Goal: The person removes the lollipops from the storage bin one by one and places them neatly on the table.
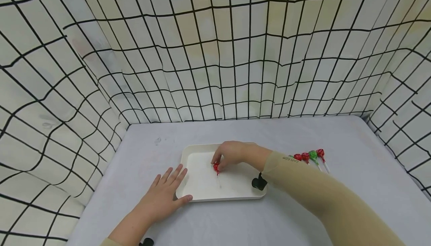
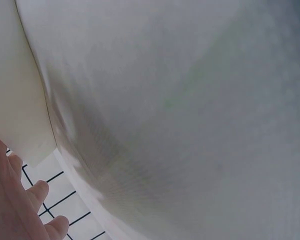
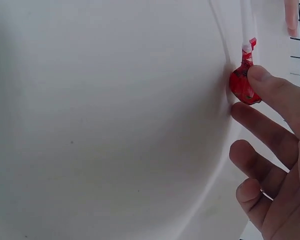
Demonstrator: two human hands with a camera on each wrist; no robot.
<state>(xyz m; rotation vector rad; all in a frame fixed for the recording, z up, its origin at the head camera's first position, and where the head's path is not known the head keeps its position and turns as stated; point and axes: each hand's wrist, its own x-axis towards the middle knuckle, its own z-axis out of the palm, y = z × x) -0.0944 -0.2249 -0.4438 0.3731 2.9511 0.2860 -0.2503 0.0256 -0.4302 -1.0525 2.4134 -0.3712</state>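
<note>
A red-wrapped lollipop (image 1: 216, 168) is pinched by the head between the thumb and index finger of my right hand (image 1: 232, 152), over the white tray (image 1: 239, 191). Its white stick points toward the tray's near edge. The right wrist view shows the thumb on the red wrapper (image 3: 241, 86), with the other fingers bent below it. My left hand (image 1: 163, 197) lies with fingers spread at the tray's left edge, thumb by the near left corner. Only some fingers of that hand (image 2: 15, 195) show in the left wrist view.
Several red and green lollipops (image 1: 314, 155) lie in a row on the white table (image 1: 363, 178) right of the tray, partly hidden by the right sleeve (image 1: 303, 182). A white backdrop with black netting (image 1: 249, 66) encloses the back and sides.
</note>
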